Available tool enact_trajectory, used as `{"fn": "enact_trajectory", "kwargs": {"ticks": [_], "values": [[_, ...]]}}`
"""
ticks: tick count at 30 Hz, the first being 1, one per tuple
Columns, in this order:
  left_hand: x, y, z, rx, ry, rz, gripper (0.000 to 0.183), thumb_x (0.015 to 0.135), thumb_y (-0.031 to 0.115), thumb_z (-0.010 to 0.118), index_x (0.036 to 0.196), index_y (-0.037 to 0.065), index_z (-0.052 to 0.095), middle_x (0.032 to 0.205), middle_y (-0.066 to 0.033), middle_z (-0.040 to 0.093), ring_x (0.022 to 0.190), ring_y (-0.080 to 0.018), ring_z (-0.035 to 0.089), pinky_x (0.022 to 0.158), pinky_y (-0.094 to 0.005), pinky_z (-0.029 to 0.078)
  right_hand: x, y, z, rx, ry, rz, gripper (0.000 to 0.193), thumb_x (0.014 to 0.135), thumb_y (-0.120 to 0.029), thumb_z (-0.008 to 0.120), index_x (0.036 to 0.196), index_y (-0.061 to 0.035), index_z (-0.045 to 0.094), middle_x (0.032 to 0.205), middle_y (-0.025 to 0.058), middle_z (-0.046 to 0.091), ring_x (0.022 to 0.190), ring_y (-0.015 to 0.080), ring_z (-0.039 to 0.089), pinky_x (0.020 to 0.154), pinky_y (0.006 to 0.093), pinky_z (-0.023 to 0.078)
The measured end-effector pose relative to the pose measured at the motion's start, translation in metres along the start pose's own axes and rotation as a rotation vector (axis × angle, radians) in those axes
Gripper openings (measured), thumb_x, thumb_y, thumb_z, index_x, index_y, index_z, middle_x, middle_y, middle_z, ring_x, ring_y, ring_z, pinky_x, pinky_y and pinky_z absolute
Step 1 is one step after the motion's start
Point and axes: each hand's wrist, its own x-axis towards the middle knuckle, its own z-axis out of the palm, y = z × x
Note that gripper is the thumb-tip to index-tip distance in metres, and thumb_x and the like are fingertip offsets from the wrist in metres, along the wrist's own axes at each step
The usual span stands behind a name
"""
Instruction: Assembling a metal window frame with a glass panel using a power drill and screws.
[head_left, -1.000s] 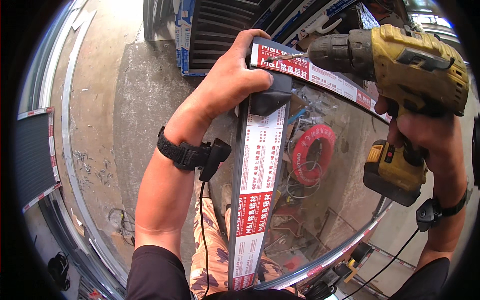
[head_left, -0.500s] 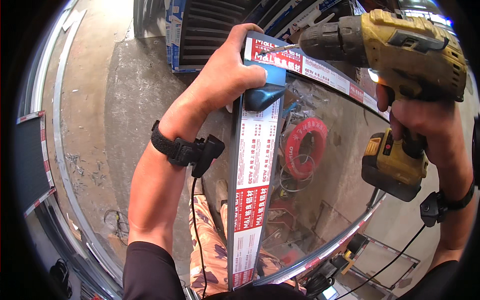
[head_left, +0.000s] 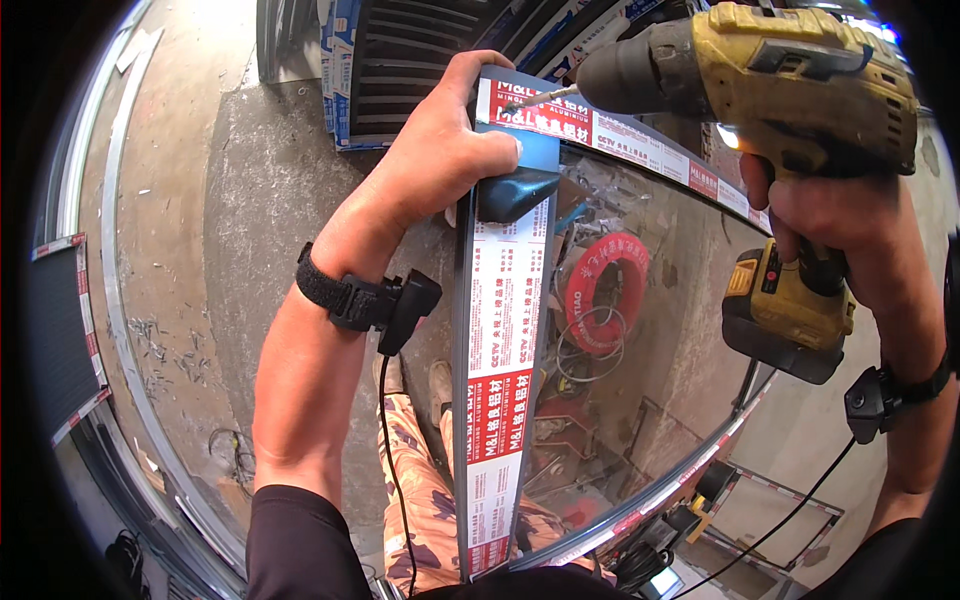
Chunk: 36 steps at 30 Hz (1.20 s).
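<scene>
We see the frame (head_left: 497, 335) largest, one long bar running from its far left corner back toward our body, the other sloping off rightward and slightly nearer. Our right hand (head_left: 840, 212) is clasped round the handle of the drill (head_left: 775, 88), whose barrel lies crosswise, right of that corner, pointing left and a little toward us. Our left hand (head_left: 455, 140), closer to the corner, grips it together with a dark corner block (head_left: 520, 185), thumb on the block. Slimmest, the drill bit (head_left: 548, 97) slants onto the label there; whether its tip bites in, we cannot tell.
</scene>
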Motion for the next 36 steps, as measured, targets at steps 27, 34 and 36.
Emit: {"fn": "enact_trajectory", "kwargs": {"ticks": [27, 34, 36], "values": [[-0.002, 0.011, -0.01, 0.072, -0.076, -0.094, 0.063, 0.075, 0.013, 0.059, 0.134, 0.003, 0.038, 0.115, -0.007, 0.055, 0.102, -0.0173, 0.054, 0.091, -0.027, 0.042, -0.073, 0.012, 0.032, -0.176, 0.183, -0.555, 0.048, 0.067, 0.0, 0.063, 0.115, 0.0015, 0.056, 0.09, 0.0072, 0.064, 0.076, 0.013, 0.06, 0.067, 0.0258, 0.051], [0.006, 0.001, 0.001, -0.025, -0.021, -0.119, 0.046, 0.082, 0.008, 0.056, 0.127, 0.003, 0.047, 0.113, -0.0115, 0.06, 0.101, -0.0192, 0.059, 0.092, -0.029, 0.046, -0.262, 0.11, 0.016, 0.54, 0.173, 0.19, 0.04, 0.079, -0.011, 0.062, 0.116, 0.0028, 0.055, 0.098, 0.0123, 0.063, 0.076, 0.0151, 0.061, 0.071, 0.0297, 0.051], [0.002, -0.004, -0.006, 0.004, -0.002, -0.14, 0.045, 0.081, 0.006, 0.054, 0.125, 0.002, 0.047, 0.112, -0.0116, 0.06, 0.099, -0.0202, 0.06, 0.09, -0.0309, 0.048, -0.324, 0.15, 0.026, 0.56, 0.213, 0.377, 0.043, 0.077, -0.012, 0.065, 0.116, 0.0009, 0.054, 0.1, 0.0121, 0.063, 0.078, 0.0149, 0.061, 0.073, 0.0298, 0.05]]}}
